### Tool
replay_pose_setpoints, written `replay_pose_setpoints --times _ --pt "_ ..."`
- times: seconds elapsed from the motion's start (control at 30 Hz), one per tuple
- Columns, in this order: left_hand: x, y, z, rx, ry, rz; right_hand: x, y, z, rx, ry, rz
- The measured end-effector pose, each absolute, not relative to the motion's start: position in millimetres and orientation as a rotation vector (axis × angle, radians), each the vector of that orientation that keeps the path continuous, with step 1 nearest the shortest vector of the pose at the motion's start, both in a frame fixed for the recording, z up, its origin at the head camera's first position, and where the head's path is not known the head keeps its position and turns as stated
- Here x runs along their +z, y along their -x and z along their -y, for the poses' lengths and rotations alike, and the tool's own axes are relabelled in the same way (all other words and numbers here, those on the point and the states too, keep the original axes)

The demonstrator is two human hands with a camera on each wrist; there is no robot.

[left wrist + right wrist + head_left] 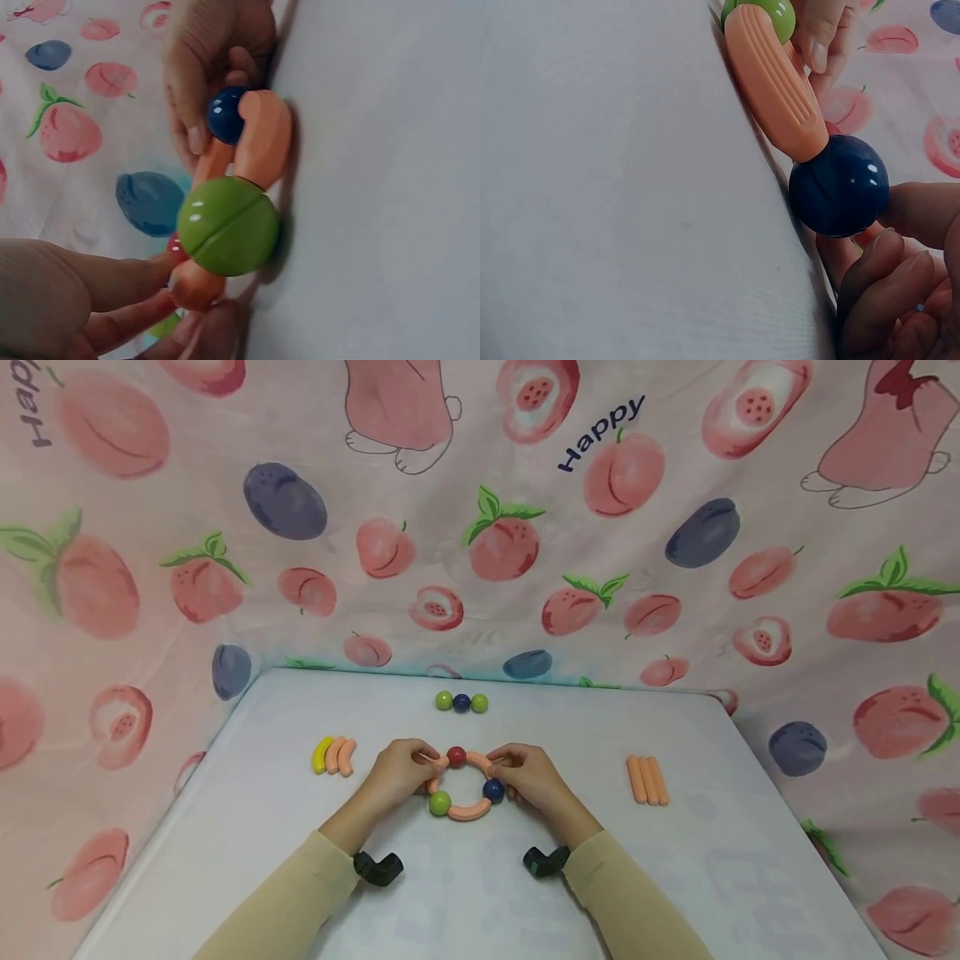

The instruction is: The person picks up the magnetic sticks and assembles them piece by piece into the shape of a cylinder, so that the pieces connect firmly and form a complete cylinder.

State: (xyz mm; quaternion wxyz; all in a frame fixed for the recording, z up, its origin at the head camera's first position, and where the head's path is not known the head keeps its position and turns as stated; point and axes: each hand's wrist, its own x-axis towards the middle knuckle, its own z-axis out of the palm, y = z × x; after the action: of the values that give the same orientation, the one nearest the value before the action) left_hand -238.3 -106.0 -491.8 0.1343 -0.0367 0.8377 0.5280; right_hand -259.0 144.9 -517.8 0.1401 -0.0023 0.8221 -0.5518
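A ring of curved orange rods (469,812) and coloured balls lies on the white table, low in the middle. Its red ball (457,757) is at the far side, the blue ball (493,790) at the right and the green ball (229,226) at the near left. My left hand (401,768) pinches the curved orange rod (196,285) between the red and green balls. On the opposite side, my right hand (534,774) grips the curved rod between the red and blue balls; its fingers partly hide that rod. In the right wrist view, those fingertips sit close behind the blue ball (838,186).
Beyond the ring, a short row of two green balls and a blue ball (461,703) stands on the table (247,827). One yellow curved rod (322,755) and two orange ones (345,757) lie left. Straight orange rods (648,780) lie right. Fruit-printed cloth (420,552) hangs behind.
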Motion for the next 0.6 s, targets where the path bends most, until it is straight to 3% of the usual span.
replay_pose_setpoints --times 0.6 --pt "-492.1 236.5 107.0 1.559 0.113 -2.406 -515.2 258.5 -143.1 -1.609 -0.013 -2.364"
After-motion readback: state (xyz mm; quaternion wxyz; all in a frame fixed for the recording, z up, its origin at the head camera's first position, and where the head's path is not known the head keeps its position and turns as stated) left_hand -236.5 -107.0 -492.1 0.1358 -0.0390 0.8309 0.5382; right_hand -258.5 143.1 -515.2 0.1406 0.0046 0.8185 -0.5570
